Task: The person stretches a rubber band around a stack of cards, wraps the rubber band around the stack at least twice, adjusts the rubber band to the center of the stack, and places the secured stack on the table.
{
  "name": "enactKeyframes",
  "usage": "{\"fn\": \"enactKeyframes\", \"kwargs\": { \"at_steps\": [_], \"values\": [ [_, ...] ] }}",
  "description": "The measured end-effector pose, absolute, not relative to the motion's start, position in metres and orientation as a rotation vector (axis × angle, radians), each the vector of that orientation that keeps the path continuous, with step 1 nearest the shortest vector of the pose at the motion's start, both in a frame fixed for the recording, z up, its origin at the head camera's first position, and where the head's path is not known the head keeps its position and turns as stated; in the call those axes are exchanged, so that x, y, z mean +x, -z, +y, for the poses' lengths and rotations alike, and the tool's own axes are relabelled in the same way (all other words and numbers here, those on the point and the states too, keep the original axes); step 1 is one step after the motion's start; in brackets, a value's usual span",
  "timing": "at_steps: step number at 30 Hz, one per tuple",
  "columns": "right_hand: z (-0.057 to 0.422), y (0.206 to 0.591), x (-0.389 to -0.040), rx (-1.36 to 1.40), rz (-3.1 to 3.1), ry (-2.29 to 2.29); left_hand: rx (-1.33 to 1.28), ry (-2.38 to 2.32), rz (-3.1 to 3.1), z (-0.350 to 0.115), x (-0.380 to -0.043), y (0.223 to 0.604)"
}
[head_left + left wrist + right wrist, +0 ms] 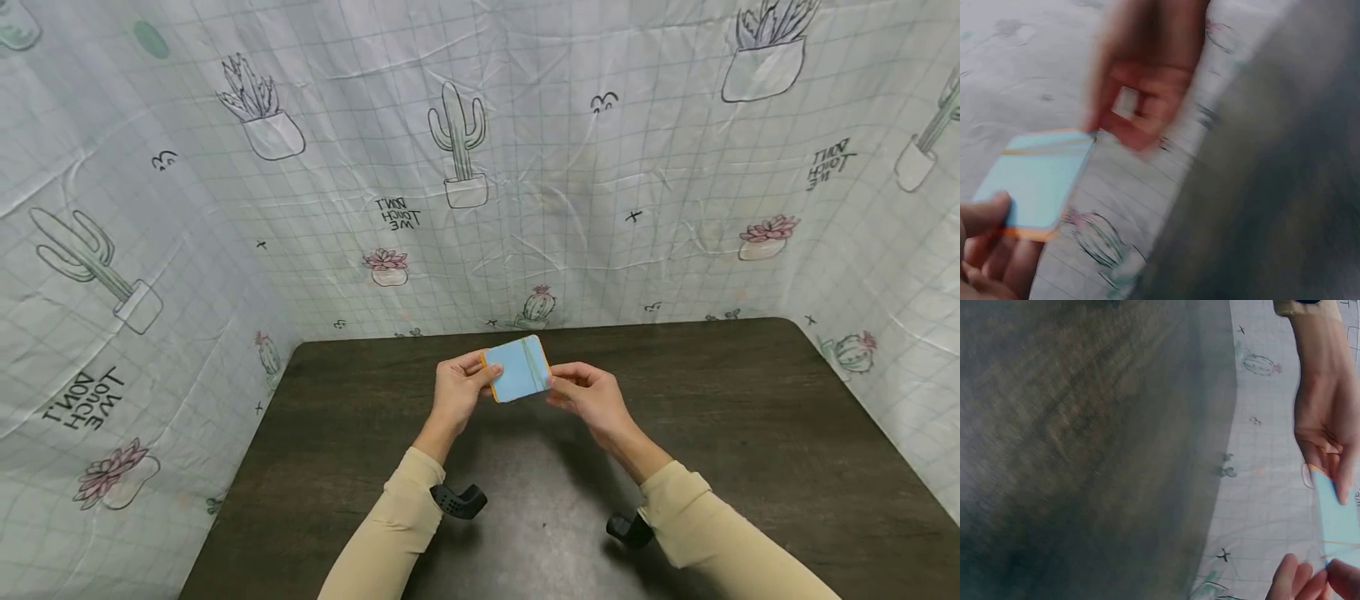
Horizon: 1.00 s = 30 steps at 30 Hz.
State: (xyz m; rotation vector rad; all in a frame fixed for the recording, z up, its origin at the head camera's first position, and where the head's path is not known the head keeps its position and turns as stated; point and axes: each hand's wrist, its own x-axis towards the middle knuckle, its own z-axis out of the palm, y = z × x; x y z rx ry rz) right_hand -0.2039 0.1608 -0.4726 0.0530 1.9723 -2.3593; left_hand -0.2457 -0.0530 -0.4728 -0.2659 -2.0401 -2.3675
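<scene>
A flat light-blue square (516,371) with orange edges and rounded corners is held above the table, tilted. Two thin yellowish strands of a rubber band (531,362) cross its face near the right side. My left hand (456,392) grips the square's left edge, thumb on the blue face and fingers behind. At the opposite edge, my right hand (592,400) pinches with thumb and fingertips where the band runs round the corner. The right wrist view shows the strands spreading apart towards that thumb (1342,575). Exactly what lies between those fingertips is hidden.
A dark wood-grain table (360,433) spreads beneath both hands. White curtains (555,167) printed with a grid and potted cacti stand behind it and along both sides. Black curved devices (459,502) are fixed at both wrists.
</scene>
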Motion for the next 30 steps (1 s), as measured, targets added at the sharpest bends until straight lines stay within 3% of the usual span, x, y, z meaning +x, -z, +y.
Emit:
{"fn": "enactKeyframes", "kwargs": {
  "at_steps": [7, 19, 30],
  "values": [
    [0.160, 0.481, -0.197, 0.040, 1.983, 2.239, -0.212, 2.339, -1.930, -0.060, -0.253, 0.464],
    [0.161, 0.457, -0.208, -0.028, 2.190, 2.137, -0.264, 2.388, -1.972, -0.057, -0.251, 0.462],
    [0.161, 0.458, -0.210, -0.082, 2.110, 2.104, -0.263, 2.411, -1.969, -0.053, -0.250, 0.462]
  ]
}}
